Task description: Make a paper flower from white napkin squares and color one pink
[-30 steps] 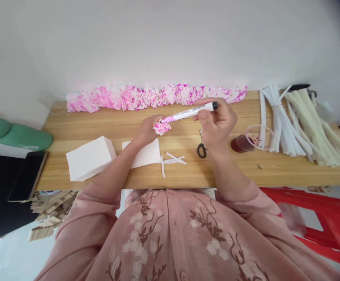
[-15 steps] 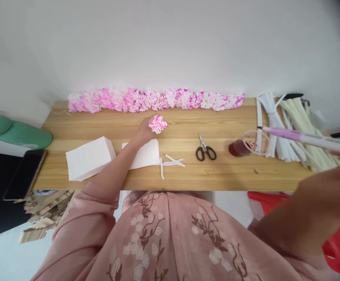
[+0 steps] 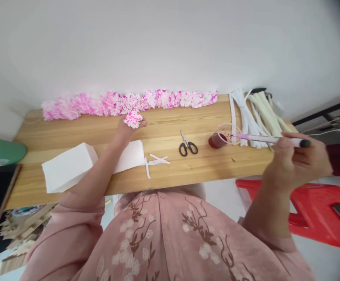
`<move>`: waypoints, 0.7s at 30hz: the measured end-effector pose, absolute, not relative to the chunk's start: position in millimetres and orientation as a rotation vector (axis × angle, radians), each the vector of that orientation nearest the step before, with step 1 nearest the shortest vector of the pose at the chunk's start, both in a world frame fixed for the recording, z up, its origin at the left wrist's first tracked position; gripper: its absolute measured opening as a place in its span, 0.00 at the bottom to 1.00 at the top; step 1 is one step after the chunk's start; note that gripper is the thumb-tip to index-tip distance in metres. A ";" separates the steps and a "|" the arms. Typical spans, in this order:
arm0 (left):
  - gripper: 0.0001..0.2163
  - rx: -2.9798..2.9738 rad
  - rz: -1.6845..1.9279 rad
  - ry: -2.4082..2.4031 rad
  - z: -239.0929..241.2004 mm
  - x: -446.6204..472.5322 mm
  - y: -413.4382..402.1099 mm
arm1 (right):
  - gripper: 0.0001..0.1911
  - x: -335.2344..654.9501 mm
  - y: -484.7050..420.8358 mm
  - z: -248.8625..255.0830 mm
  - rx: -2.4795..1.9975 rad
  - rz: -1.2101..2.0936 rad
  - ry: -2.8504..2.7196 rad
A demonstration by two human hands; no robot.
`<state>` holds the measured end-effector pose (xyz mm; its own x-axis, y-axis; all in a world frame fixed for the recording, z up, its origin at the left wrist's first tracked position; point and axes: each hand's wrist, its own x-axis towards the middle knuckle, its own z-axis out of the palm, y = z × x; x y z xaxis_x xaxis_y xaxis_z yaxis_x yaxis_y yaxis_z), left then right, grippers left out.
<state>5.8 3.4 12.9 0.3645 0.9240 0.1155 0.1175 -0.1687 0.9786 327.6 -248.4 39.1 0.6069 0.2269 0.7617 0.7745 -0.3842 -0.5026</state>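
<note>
My left hand (image 3: 125, 130) is closed around a pink-and-white paper flower (image 3: 132, 119), just in front of a long row of similar ruffled flowers (image 3: 111, 103). My right hand (image 3: 298, 160) grips a slim pen (image 3: 263, 138) with a pale barrel, a lilac front part and a black end. The pen's tip lies over the clear, red-speckled lid (image 3: 229, 125) of a small cup of dark red liquid (image 3: 217, 141). Whether the tip touches the lid I cannot tell.
Black-handled scissors (image 3: 188, 145) lie mid-table. White strips (image 3: 157, 160) lie beside folded white paper (image 3: 130, 156) and a white paper stack (image 3: 69, 167). Bundled white strips (image 3: 247, 121) and cream strips (image 3: 267, 113) are at right. A phone (image 3: 0, 191), green bottle (image 3: 2, 150) and red stool (image 3: 324, 210) flank me.
My right hand has come forward from the right edge, bringing the pen toward the cup's lid. My left hand still holds the flower, now turned a little. The view has shifted to the right.
</note>
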 end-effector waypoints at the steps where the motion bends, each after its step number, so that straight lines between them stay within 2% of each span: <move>1: 0.05 1.582 0.950 0.965 17.8 7.4 2.0 | 0.21 327.8 -243.0 35.3 -1.838 -0.740 -0.865; 6: 0.10 1.473 0.836 0.754 37.5 13.8 -3.8 | 0.10 328.0 -224.2 21.6 -1.733 -0.577 -1.142; 10: 0.20 1.105 0.800 0.663 36.2 13.4 -5.9 | 0.11 326.8 -220.4 12.8 -1.717 -0.440 -1.152; 12: 0.21 1.013 0.800 0.657 31.6 11.9 -6.5 | 0.13 328.5 -221.4 9.5 -1.706 -0.398 -1.152; 18: 0.22 1.043 0.813 0.629 23.0 7.2 -8.9 | 0.19 323.8 -228.1 26.5 -1.611 -0.580 -1.238; 21: 0.20 1.116 0.813 0.565 23.6 7.3 -12.7 | 0.16 295.1 -225.0 51.7 -1.387 -0.741 -1.076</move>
<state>7.3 -12.7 23.6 0.5941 0.8044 -0.0023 -0.2823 0.2112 0.9358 295.1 -225.0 51.7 0.3757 0.1785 0.9094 0.9132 0.0957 -0.3961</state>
